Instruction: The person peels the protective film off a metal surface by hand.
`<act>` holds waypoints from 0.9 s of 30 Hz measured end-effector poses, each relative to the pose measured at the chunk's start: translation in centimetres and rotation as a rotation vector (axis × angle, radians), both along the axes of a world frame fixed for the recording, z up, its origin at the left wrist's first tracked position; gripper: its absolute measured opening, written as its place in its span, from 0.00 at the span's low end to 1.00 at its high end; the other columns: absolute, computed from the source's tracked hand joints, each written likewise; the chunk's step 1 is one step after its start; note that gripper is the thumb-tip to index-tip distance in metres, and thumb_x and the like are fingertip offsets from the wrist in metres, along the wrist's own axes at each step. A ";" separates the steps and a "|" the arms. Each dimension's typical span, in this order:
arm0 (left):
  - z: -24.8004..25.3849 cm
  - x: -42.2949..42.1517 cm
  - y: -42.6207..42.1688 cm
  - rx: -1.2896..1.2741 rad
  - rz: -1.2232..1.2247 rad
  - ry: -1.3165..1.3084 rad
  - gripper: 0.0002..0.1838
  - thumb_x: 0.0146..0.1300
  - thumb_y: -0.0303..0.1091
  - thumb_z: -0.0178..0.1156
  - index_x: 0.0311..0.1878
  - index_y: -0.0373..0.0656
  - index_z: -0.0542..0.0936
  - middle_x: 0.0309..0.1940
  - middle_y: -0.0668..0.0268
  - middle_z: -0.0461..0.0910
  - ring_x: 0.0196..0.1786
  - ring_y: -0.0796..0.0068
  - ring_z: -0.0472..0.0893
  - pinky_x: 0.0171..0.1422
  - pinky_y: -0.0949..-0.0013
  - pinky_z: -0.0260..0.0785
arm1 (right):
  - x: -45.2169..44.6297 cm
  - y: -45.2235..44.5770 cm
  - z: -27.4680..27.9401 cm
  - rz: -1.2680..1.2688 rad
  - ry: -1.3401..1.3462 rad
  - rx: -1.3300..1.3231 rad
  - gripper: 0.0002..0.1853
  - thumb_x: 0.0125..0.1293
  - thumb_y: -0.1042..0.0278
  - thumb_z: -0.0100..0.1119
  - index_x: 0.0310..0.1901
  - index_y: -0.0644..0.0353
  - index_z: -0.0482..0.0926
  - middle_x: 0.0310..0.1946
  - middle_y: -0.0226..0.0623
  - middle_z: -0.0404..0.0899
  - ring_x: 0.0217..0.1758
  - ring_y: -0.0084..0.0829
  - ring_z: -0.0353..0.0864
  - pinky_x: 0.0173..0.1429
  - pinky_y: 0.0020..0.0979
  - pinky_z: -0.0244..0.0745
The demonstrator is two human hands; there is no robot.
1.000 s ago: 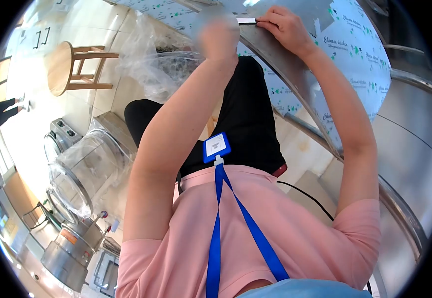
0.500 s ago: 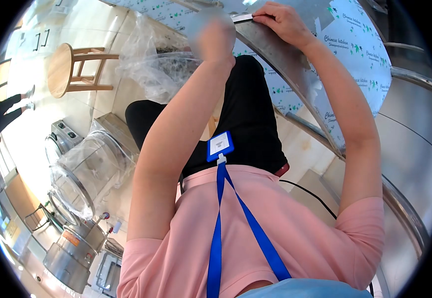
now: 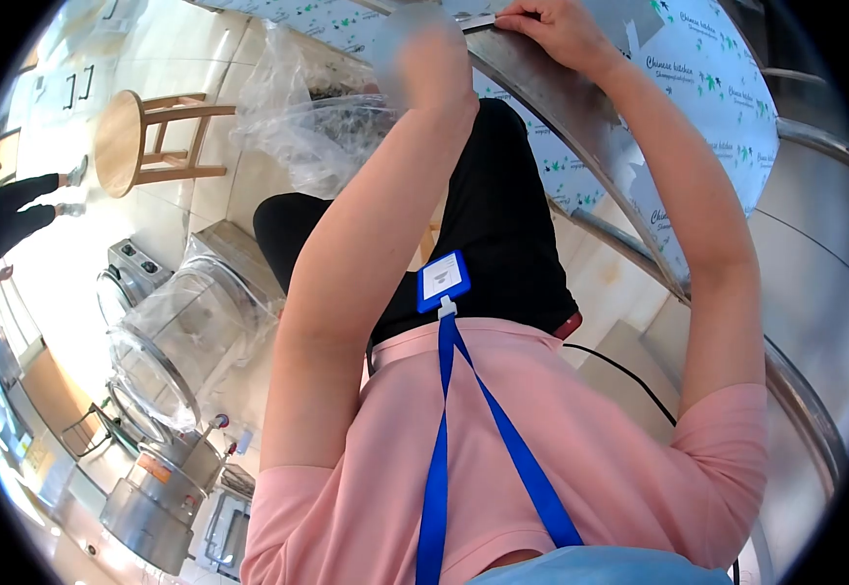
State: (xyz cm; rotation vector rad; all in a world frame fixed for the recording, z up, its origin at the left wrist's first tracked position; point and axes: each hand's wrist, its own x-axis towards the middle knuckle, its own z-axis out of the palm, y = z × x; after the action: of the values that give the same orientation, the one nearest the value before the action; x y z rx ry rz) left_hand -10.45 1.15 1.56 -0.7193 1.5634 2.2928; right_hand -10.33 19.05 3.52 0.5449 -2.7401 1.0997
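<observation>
My right hand (image 3: 563, 34) is closed, thumb and fingers pinching the end of a thin, flat, silvery strip (image 3: 478, 21) at the edge of a bare metal sheet (image 3: 551, 83). What kind of thing the strip is, I cannot make out. Near its other end is my left hand (image 3: 436, 73), its fingers lost in a blurred patch, so its grip is hidden. Under the metal sheet and around it runs a surface covered in printed film (image 3: 707, 88) with green leaves and lettering.
A round wooden stool (image 3: 122, 144) stands to the left. Crumpled clear plastic (image 3: 317, 136) lies beyond my left forearm. Steel pots and plastic-wrapped equipment (image 3: 176, 351) fill the lower left. Another person (image 3: 19, 210) is at the far left. Metal tubes (image 3: 805, 409) run along the right.
Both hands have shifted slightly upward in view, still at the strip. The left hand has also moved a little right. My body sits slightly further right in the picture.
</observation>
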 end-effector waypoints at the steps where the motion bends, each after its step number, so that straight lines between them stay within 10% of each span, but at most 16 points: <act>1: 0.2 -0.1 0.1 -0.026 0.017 -0.024 0.10 0.64 0.31 0.51 0.26 0.40 0.70 0.15 0.70 0.65 0.14 0.77 0.61 0.17 0.71 0.49 | -0.1 0.0 0.1 0.021 0.001 0.005 0.08 0.59 0.67 0.65 0.33 0.64 0.85 0.29 0.44 0.82 0.35 0.42 0.81 0.42 0.37 0.75; 6: -0.8 -1.1 0.0 -0.092 0.041 -0.001 0.09 0.62 0.31 0.52 0.26 0.40 0.71 0.15 0.70 0.65 0.14 0.76 0.62 0.18 0.70 0.50 | -0.3 -0.2 -0.2 0.023 -0.022 0.001 0.08 0.59 0.66 0.66 0.32 0.64 0.85 0.28 0.44 0.82 0.33 0.41 0.81 0.40 0.36 0.74; 9: -2.3 -1.2 0.6 -0.256 0.018 0.033 0.18 0.65 0.36 0.50 0.38 0.26 0.79 0.35 0.53 0.81 0.38 0.61 0.78 0.43 0.59 0.69 | -0.2 -0.5 0.1 -0.018 -0.064 0.012 0.09 0.60 0.66 0.66 0.32 0.64 0.85 0.27 0.44 0.81 0.32 0.41 0.81 0.38 0.37 0.74; 27: -1.4 -2.4 -0.5 -0.208 -0.075 0.059 0.16 0.60 0.31 0.54 0.45 0.26 0.78 0.40 0.52 0.79 0.39 0.62 0.78 0.40 0.56 0.69 | 0.0 -0.8 -0.2 -0.065 0.009 0.068 0.12 0.61 0.61 0.65 0.32 0.62 0.85 0.28 0.44 0.82 0.33 0.44 0.82 0.39 0.38 0.75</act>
State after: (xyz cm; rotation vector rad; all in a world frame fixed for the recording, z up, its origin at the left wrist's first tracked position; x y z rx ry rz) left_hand -12.85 0.67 0.19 -0.6336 1.8436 2.1375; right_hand -10.30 18.21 3.34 0.4654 -2.7745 0.9906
